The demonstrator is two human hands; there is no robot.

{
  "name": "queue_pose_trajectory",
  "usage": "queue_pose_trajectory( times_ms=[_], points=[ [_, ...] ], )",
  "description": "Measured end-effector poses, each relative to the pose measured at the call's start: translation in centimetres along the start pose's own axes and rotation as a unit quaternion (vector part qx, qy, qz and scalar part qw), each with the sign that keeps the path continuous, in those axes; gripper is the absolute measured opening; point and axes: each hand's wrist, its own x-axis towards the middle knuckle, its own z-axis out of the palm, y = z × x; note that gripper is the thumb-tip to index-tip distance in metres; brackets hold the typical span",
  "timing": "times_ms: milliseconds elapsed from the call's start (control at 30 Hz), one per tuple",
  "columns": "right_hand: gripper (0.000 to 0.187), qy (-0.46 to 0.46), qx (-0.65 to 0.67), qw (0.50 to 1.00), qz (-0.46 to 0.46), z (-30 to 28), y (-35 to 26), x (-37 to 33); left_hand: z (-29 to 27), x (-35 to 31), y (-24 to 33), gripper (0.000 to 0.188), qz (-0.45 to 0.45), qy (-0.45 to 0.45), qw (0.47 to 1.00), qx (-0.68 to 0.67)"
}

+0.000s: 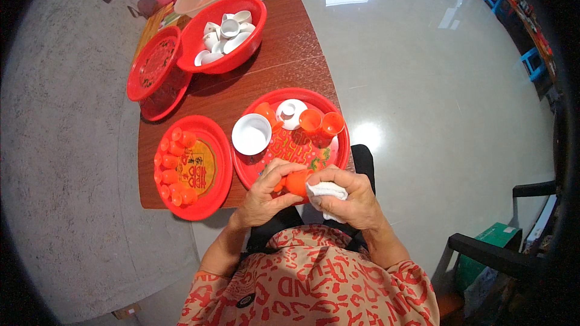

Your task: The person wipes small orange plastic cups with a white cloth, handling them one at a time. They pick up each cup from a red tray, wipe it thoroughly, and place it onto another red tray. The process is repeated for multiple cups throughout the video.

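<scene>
Over the near edge of a round red tray (240, 169), my left hand (264, 196) is closed around an orange cup (296, 182). My right hand (357, 200) grips a folded white cloth (327, 191) and presses it against the cup's right end. The cup lies tilted between the two hands, partly hidden by fingers and cloth. On the tray stand a white bowl (252, 134), a white lid with a knob (296, 122), and two upright orange cups (310, 121). Another orange piece (264, 110) rests partly hidden behind the bowl.
Left of it, a second red tray (224, 172) holds several small orange cups (170, 162). Farther back on the wooden table (284, 42) are a red basin (257, 36) of white cups and a leaning red tray (134, 81). A black chair (495, 258) stands at right.
</scene>
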Motion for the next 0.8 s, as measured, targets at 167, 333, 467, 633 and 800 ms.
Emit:
queue_pose_trajectory(
  times_ms=[167, 333, 467, 633, 800],
  points=[
    [0.026, -0.075, -0.148, 0.972, -0.164, -1.3, 0.3, 0.6, -0.3, -0.3, 0.1, 0.050, 0.005, -0.021, 1.000, -0.015],
    [0.027, 0.070, -0.108, 0.982, -0.139, -0.8, 0.4, -0.7, -0.6, -0.3, 0.2, 0.048, 0.001, 0.006, 1.000, -0.023],
    [0.032, 0.069, -0.201, 0.955, -0.206, 0.5, 0.5, -0.4, -0.4, 0.0, 1.0, 0.049, 0.018, -0.005, 1.000, 0.011],
    [0.030, -0.010, -0.040, 0.999, -0.024, 0.0, 0.1, -1.0, -0.2, 0.2, 0.8, 0.052, 0.039, -0.038, 0.998, 0.026],
    [0.029, 0.025, 0.132, 0.990, 0.042, -0.7, 0.5, -1.2, 0.0, -0.1, 0.6, 0.051, 0.026, -0.031, 0.999, 0.002]
  ],
)
